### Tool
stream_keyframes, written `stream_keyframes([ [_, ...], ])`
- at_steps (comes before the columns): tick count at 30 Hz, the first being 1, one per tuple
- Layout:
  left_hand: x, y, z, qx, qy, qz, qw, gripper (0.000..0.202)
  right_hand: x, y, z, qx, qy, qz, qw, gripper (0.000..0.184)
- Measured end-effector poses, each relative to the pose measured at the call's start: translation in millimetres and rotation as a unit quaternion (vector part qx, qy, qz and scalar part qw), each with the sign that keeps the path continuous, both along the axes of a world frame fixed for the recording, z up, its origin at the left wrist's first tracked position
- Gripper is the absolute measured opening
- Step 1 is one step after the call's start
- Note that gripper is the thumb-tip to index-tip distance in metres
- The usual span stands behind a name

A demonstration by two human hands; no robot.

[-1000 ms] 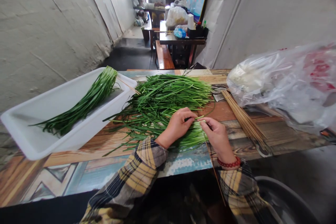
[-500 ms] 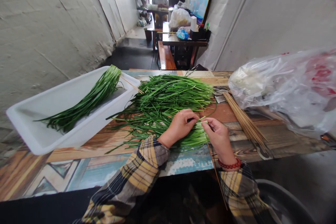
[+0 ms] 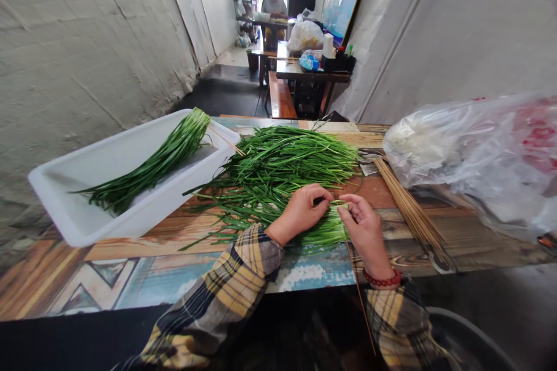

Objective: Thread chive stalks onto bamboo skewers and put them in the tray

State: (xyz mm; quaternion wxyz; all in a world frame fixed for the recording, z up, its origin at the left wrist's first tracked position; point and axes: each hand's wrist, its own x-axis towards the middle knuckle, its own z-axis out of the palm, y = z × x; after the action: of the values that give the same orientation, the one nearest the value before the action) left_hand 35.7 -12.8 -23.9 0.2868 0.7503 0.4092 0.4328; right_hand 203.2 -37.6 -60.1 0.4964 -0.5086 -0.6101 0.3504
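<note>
Both hands meet over a spread of garlic chives (image 3: 331, 229) on the table's near side. My left hand (image 3: 304, 211) is closed in a pinch by the pale stem ends. My right hand (image 3: 362, 226) pinches a chive stalk between thumb and fingers, just right of the left. Under the right hand, a thin bamboo skewer (image 3: 360, 298) sticks out past the table's front edge; its upper end is hidden by the chives. Behind the hands lies a bigger pile of chives (image 3: 291, 153). A skewered row of chives (image 3: 161, 162) rests in a white plastic tub (image 3: 56, 197) at left.
A bundle of bamboo skewers (image 3: 407, 208) lies right of the chives, near a clear plastic bag (image 3: 470, 156). The patterned wooden table (image 3: 174, 272) ends just before my body. A dark basin (image 3: 470, 336) stands below at right. A person (image 3: 274, 3) sits at a far table.
The view has shifted slightly, so things sit a little further right. My hands stay close together at the stem ends, with small finger movements.
</note>
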Motion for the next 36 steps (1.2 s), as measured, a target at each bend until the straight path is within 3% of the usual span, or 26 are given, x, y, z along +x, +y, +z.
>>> stream_keyframes([
  [19,-2.1,0.3,1.9,-0.008,0.028,-0.045,0.999,0.025,0.8,-0.8,2.4,0.013,-0.035,-0.016,0.999,0.022],
  [22,-6.6,1.9,6.3,-0.009,0.011,-0.008,1.000,0.025,0.3,-2.9,10.3,0.022,-0.041,-0.028,0.999,0.026],
  [26,-14.3,8.0,8.4,-0.011,-0.018,0.084,0.996,0.022,0.5,-5.4,17.5,0.021,-0.055,-0.032,0.998,0.032],
  [36,-35.2,24.7,3.8,-0.022,-0.101,0.215,0.971,0.019,-0.1,1.3,-1.3,0.026,-0.103,-0.034,0.994,0.024],
])
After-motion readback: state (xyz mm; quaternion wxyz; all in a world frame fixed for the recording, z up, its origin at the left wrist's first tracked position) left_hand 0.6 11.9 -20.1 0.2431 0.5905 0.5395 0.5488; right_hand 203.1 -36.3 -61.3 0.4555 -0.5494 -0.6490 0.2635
